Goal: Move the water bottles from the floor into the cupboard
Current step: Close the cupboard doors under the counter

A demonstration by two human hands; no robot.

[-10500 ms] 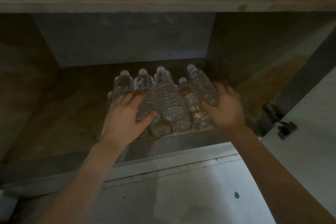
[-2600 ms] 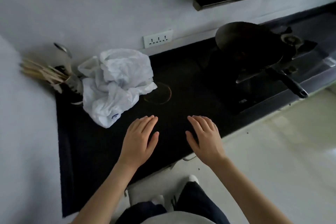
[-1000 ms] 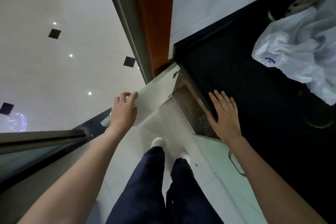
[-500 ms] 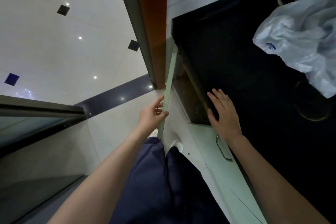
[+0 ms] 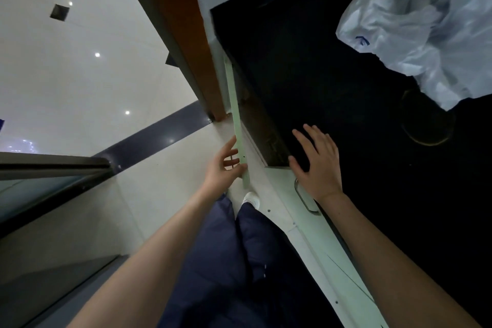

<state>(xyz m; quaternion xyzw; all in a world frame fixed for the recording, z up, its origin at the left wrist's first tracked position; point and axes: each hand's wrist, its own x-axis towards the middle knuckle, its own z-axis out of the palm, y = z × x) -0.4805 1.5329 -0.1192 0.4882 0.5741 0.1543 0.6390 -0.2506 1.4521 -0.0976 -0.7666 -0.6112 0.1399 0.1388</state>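
No water bottles are in view. I look straight down past the counter. The pale green cupboard door [image 5: 235,104] stands nearly edge-on, almost against the cupboard front. My left hand [image 5: 222,168] rests on the door's lower edge, fingers spread on its outer face and thumb at the rim. A narrow dark gap of the cupboard opening [image 5: 266,128] shows beside the door, its inside hidden. My right hand [image 5: 318,165] lies flat, fingers apart, on the front edge of the black countertop [image 5: 319,74].
A crumpled white plastic bag [image 5: 426,21] lies on the counter at top right. A neighbouring cupboard door with a metal handle [image 5: 303,198] runs under my right wrist. An orange door frame [image 5: 181,21] stands left of the cupboard. My legs [image 5: 226,261] stand on pale floor tiles [image 5: 80,74].
The cupboard door has swung from wide open to nearly shut under my left hand. My right hand has stayed on the counter edge. Earlier the bottles lay inside the cupboard.
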